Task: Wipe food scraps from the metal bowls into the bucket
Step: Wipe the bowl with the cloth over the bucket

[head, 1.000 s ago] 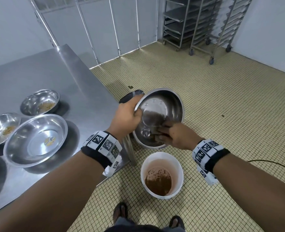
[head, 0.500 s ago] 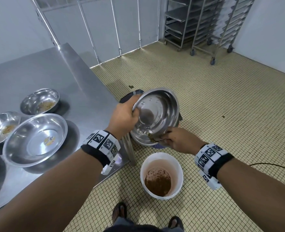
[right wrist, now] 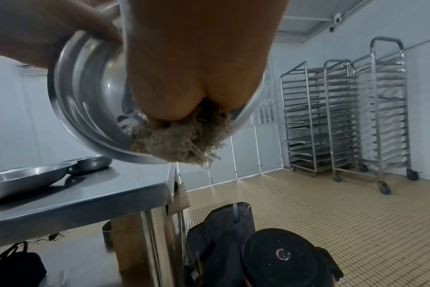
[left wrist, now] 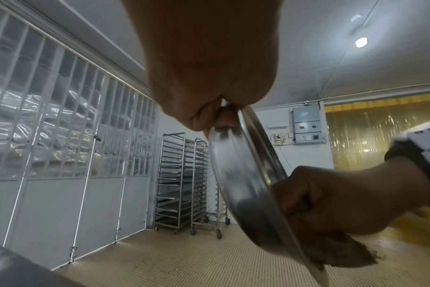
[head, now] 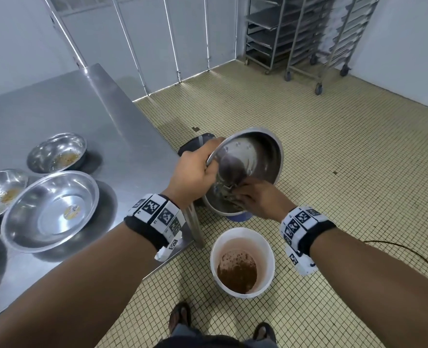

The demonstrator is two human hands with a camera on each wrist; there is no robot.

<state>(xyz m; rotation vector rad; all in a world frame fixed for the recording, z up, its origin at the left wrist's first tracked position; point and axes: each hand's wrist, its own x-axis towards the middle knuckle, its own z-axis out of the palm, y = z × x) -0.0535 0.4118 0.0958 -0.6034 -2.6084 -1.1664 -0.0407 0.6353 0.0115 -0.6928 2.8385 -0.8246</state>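
Your left hand, at frame centre, grips the bowl rim, fingers curled. Your right hand, just lower right, presses a cloth inside it. Both forearms extend forward.

White bucket w/ brown scraps; silver bowl; beige cloth.

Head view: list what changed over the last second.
The right hand with its rag swept from inside the tilted metal bowl down to the lower rim, then back slightly inside. The left hand kept gripping the bowl's rim. The bucket and the table's bowls stayed put.
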